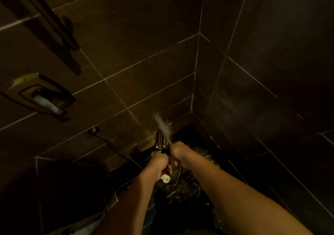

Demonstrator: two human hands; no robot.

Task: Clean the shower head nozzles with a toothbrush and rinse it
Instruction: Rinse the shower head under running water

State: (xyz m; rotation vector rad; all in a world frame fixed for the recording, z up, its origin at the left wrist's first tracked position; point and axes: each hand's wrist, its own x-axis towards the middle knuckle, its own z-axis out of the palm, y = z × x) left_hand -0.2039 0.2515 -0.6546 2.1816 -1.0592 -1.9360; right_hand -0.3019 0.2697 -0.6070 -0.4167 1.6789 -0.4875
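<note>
Rinse step, I'd say; spray (pixel 160 119) leaving head (pixel 160 139) at lower centre; left hand (pixel 156 164) grips its handle, right hand (pixel 178 150) close beside, fingers curled, contents unclear; next: sweep water over every nozzle.

Both hands work low in a tiled corner, where two dark walls (pixel 253 71) meet just beyond the shower head (pixel 160 139), so little room is left ahead of it or to its right. On the left wall a slanting metal rail (pixel 54 23), a recessed soap holder (pixel 41 95) and a round hose fitting (pixel 93 130) stick out. A hose (pixel 178 177) loops just beneath the hands; the space above them and back toward the person is open.
</note>
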